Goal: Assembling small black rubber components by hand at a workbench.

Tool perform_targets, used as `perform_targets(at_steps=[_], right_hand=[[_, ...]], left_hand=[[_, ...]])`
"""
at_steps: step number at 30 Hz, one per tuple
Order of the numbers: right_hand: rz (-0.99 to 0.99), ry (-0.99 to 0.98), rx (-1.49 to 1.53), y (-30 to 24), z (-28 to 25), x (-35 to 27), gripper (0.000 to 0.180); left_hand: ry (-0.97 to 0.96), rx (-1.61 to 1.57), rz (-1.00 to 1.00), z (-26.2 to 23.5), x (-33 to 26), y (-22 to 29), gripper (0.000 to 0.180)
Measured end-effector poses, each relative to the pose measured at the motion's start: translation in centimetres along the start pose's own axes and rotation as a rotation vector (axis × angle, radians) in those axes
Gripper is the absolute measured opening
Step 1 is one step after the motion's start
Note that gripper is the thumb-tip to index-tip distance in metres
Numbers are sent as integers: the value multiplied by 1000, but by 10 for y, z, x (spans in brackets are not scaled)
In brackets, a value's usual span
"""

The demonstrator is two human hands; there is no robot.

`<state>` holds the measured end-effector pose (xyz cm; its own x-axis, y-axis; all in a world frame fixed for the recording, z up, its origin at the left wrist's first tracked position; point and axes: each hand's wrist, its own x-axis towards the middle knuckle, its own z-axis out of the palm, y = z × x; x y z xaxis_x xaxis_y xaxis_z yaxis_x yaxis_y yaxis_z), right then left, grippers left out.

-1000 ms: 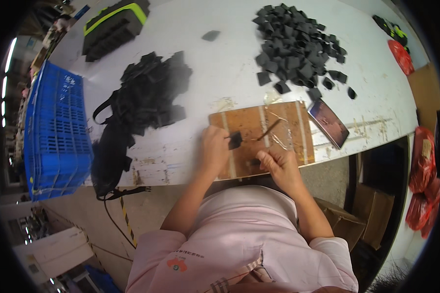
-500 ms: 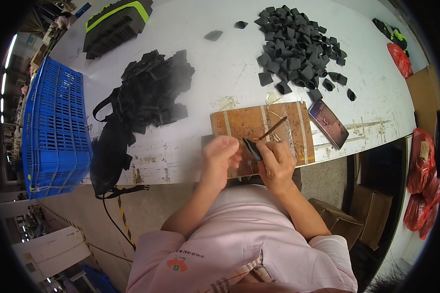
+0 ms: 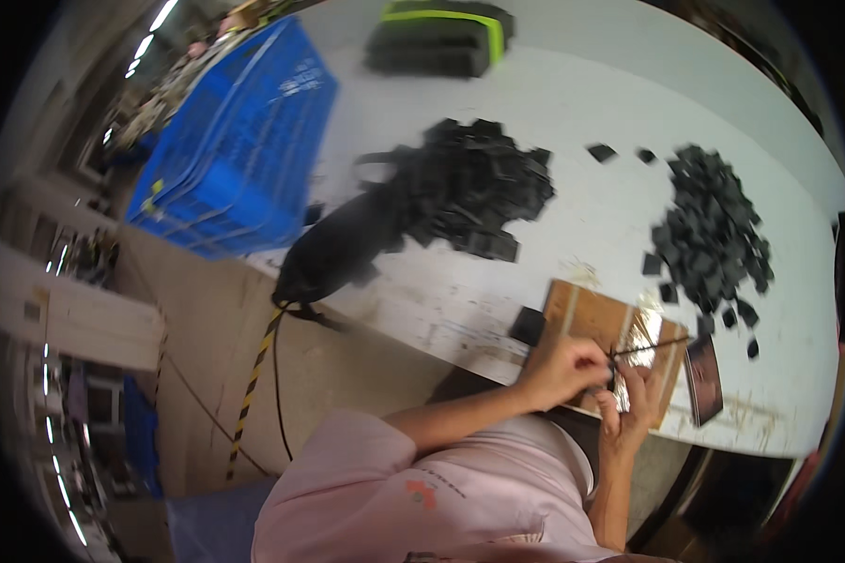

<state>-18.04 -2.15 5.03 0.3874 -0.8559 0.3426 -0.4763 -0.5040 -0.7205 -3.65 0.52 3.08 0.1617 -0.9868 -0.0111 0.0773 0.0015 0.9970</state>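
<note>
Over the brown taped board [image 3: 563, 308], my two hands come together. My left hand [image 3: 565, 372] is pinched closed at a small black piece [image 3: 612, 372], mostly hidden by fingers. My right hand [image 3: 632, 402] grips the same piece from the other side, its fingers bent. A thin dark stick [image 3: 657, 346] juts out from between the hands toward the right; which fingers hold it is hard to tell. Beside the board's left edge lies a flat black piece [image 3: 527, 326].
A phone [image 3: 704, 380] lies right of the board. Beyond it is a pile of small black pieces [image 3: 714, 230]. A heap of black flat pieces [image 3: 483, 188] adjoins a black bag-like bundle [image 3: 338, 249]. A blue crate [image 3: 244, 141] stands left; a black-and-green stack [image 3: 432, 42] sits at the back.
The view has swung left, so the table appears shifted right. My left hand, earlier apart from the right, has come to the black piece at my right hand.
</note>
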Motion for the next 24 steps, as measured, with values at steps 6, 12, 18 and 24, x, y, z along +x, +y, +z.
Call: perform_targets(at_steps=[6, 12, 18, 24], right_hand=[[-136, 104, 44, -12, 10, 15, 5], [93, 229, -37, 14, 20, 11, 7], [780, -10, 1449, 16, 7, 15, 9], [626, -130, 1294, -1, -22, 38, 16]], left_hand=[[178, 412, 367, 14, -7, 7, 7], [136, -385, -241, 19, 11, 26, 6], [54, -516, -190, 9, 9, 26, 15], [125, -417, -153, 24, 26, 47, 15]])
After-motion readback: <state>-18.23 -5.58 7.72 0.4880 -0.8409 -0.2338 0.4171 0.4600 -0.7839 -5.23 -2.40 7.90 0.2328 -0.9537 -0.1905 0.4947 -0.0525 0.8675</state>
